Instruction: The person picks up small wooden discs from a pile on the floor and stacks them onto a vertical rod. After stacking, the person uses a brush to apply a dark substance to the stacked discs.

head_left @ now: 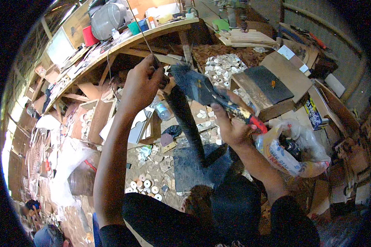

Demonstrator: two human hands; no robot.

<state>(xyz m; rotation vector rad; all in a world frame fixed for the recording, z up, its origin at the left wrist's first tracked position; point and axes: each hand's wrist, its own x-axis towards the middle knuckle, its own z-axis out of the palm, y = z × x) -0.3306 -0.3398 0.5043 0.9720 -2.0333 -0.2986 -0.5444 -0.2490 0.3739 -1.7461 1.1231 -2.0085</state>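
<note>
My right hand [235, 125] is wrapped round the worn handle of a wide brush [198, 87]. The brush has dark bristles, a flat grey-blue body and a red handle end. Its bristles point left, close beside the fingers of my left hand [141, 84]. My left hand is raised and closed at the lower end of a thin dark rod [143, 35], which runs up out of view. A small dark part shows at those fingertips, too hidden to name. Below both hands stands a dark post [187, 123], over a dark flat plate [189, 166].
A curved-looking workbench [169, 28] with tubs and a metal drum crosses the back. White offcuts [224, 68] lie heaped beyond my right hand. A wooden block with a black pad [266, 84] and a plastic bag [282, 152] are right. Pale discs [146, 185] litter the floor.
</note>
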